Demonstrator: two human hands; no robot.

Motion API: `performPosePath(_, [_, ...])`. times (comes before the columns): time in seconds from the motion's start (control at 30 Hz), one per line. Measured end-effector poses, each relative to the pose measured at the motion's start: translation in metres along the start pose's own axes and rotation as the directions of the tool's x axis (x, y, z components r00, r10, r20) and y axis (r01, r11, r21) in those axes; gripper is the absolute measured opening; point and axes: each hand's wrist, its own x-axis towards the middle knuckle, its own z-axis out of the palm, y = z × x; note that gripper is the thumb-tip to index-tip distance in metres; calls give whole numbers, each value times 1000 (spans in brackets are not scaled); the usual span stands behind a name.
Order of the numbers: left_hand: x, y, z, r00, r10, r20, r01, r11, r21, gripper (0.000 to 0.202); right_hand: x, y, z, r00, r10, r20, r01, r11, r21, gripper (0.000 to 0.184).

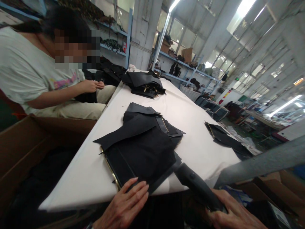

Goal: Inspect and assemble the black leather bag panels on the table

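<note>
My left hand (127,203) lies flat, fingers together, on the near edge of a stack of black fabric pieces (143,146) with brass zippers on the white table (78,178). My right hand (234,214) grips the thick black handle of a tool (197,187) at the table's near right corner; the tool's front end reaches under the stack's right side and is hidden there.
A second pile of black pieces (144,84) lies farther back, and a single black piece (224,138) hangs over the right edge. A seated person (35,79) works at the left. A brown cardboard box (28,143) stands at the near left. Shelves line the back.
</note>
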Motion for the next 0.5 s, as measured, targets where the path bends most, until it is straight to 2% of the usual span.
performPosePath(0.13, [4,-1,-3,999,-7,-32,7,1000,3,36,19,-8,10,997,-57,43,57,998,15,37])
performPosePath(0.33, [8,0,-6,999,-23,-38,23,1000,-10,36,20,-20,9,998,-51,27,53,995,-80,22])
performPosePath(0.5, [6,0,1,999,-37,-21,37,999,-2,36,26,-33,15,990,-60,125,65,997,-41,15])
